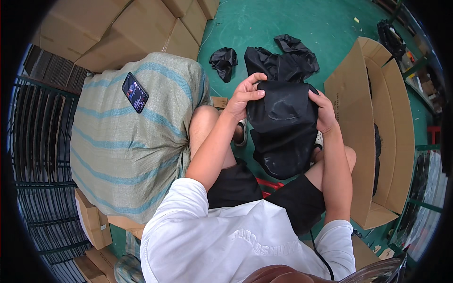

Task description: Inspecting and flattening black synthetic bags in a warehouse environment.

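Between my hands a black, slightly shiny pouch-like piece of soft material (283, 125) is held up over my lap. Its upper part is folded flat, and its rounded lower end hangs between my knees; the exact kind cannot be made out. My left hand (246, 96) pinches its upper left corner, thumb in front. At the upper right edge my right hand (324, 111) grips it, with the fingers partly hidden behind. On the floor just beyond lie more crumpled black pieces (278, 63), and a smaller black piece (223, 62) lies apart to their left.
To my left a bulging striped woven sack (127, 165) carries a lit phone (135, 93). An open cardboard box (351, 89) with black things inside stands on my right. Stacked cartons (137, 35) are at the far left, a rack (45, 137) beyond the sack, on a green floor (264, 21).
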The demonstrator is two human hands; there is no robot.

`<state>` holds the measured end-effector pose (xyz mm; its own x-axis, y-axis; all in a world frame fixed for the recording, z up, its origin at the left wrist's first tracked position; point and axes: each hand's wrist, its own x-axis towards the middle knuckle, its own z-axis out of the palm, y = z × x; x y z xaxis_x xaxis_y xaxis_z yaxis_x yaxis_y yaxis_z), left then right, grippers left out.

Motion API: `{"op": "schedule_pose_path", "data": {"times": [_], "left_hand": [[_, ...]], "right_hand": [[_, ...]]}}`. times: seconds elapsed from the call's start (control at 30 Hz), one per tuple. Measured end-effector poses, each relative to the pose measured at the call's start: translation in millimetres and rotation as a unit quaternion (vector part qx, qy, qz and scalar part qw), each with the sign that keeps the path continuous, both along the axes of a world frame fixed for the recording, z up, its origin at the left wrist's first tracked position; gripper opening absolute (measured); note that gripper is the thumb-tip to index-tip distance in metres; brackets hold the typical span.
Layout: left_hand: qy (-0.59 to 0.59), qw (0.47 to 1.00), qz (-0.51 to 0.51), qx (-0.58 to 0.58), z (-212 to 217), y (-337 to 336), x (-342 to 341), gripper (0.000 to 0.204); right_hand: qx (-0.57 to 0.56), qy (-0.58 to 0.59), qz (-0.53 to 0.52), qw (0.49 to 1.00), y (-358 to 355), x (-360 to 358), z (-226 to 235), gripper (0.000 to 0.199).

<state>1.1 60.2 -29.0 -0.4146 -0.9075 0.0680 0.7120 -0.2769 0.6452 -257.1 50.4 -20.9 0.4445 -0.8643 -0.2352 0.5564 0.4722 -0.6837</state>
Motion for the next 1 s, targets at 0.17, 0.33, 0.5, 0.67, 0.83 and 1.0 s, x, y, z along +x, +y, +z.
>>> {"op": "schedule_pose_path", "data": {"times": [0.17,0.33,0.5,0.67,0.83,1.0], "left_hand": [[0.004,1.000,0.005,-0.003,-1.3,-0.6,2.7,0.038],[0.005,1.000,0.024,0.004,-4.1,-1.5,1.8,0.034],[0.007,0.997,0.071,-0.013,4.8,-3.4,10.6,0.027],[0.006,0.998,0.049,-0.041,31.3,0.5,16.3,0.026],[-0.047,0.995,0.057,-0.062,52.1,8.5,23.4,0.024],[-0.077,0.993,0.048,-0.070,58.6,22.0,34.1,0.021]], "right_hand": [[-0.007,-0.010,0.010,1.000,0.3,-1.0,0.5,0.027],[-0.010,-0.023,0.026,0.999,1.0,-1.8,0.6,0.028],[-0.015,-0.022,0.086,0.996,6.1,-3.6,7.0,0.038],[-0.153,0.118,0.154,0.969,20.2,-4.3,14.5,0.039],[-0.122,0.095,0.124,0.980,21.9,-9.6,17.1,0.032],[-0.161,0.089,0.136,0.973,36.6,-15.7,11.1,0.033]]}}
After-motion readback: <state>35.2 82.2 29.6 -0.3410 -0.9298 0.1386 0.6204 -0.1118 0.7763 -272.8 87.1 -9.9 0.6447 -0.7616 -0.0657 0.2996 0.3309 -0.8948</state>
